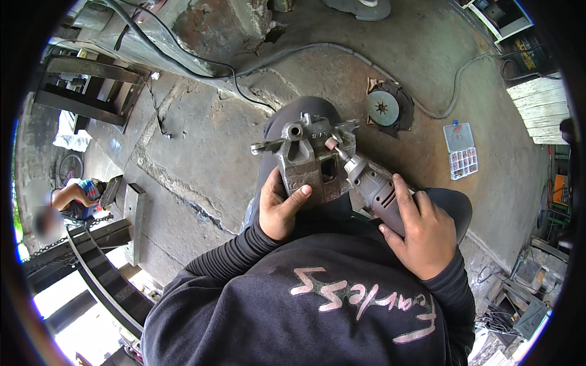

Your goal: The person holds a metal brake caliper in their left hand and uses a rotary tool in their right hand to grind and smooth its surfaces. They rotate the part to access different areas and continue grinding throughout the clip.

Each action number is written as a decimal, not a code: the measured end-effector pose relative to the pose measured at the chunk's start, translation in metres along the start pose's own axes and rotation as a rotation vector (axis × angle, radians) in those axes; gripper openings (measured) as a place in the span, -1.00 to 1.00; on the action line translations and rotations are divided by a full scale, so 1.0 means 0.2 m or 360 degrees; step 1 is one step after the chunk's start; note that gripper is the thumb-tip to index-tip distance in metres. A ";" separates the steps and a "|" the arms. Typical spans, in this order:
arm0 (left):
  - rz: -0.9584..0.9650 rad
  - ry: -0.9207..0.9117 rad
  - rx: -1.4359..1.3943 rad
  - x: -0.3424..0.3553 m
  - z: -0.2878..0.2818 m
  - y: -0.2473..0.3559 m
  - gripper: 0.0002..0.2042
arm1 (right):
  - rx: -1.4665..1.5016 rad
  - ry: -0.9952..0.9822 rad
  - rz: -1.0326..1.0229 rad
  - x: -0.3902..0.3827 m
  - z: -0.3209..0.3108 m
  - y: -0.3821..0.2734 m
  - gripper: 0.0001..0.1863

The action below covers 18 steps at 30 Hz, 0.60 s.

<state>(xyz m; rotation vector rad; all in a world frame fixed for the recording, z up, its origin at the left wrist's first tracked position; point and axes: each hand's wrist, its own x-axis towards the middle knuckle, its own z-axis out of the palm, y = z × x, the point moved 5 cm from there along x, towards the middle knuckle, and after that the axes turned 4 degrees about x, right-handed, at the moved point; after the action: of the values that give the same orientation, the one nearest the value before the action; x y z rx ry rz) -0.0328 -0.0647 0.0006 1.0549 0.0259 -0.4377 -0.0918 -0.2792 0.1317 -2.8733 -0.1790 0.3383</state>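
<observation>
A grey metal brake caliper rests over my dark-clad knee, with my left hand closed around its lower left side, thumb on the front face. My right hand grips a grey rotary tool, angled up and left. Its small reddish-brown cylindrical bit meets the upper right part of the caliper beside an opening, touching or very close to it.
A round metal plate and a compartment box of small parts lie on the concrete floor. Cables cross the floor. Another person is at the left, beside steel frames. Clutter fills the lower right.
</observation>
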 end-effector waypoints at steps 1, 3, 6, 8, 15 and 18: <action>0.0014 0.0006 -0.0001 0.00 0.00 0.00 -0.54 | -0.0002 0.0001 -0.0003 0.00 0.00 0.00 -0.12; 0.0026 0.0016 0.0000 0.00 0.01 0.01 -0.55 | 0.0012 -0.0011 -0.0022 -0.01 0.00 -0.01 -0.12; 0.0023 0.0018 0.0010 0.00 0.01 0.01 -0.56 | 0.0030 -0.0015 -0.0020 -0.01 0.01 -0.01 -0.13; 0.0031 0.0020 0.0026 0.00 0.01 0.01 -0.56 | 0.0007 0.0025 0.0028 0.00 0.01 0.01 -0.13; 0.0034 -0.0019 -0.0007 0.01 0.02 0.00 -0.55 | 0.0063 0.0019 -0.0026 -0.01 0.01 0.00 -0.14; 0.0013 -0.0017 -0.0031 0.01 0.01 0.00 -0.54 | 0.0116 0.0053 -0.0065 0.00 0.01 0.02 -0.15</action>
<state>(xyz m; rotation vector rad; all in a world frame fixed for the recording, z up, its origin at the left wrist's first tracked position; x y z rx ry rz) -0.0315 -0.0668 0.0022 1.0333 0.0163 -0.4348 -0.0915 -0.2833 0.1288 -2.7969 -0.2146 0.2831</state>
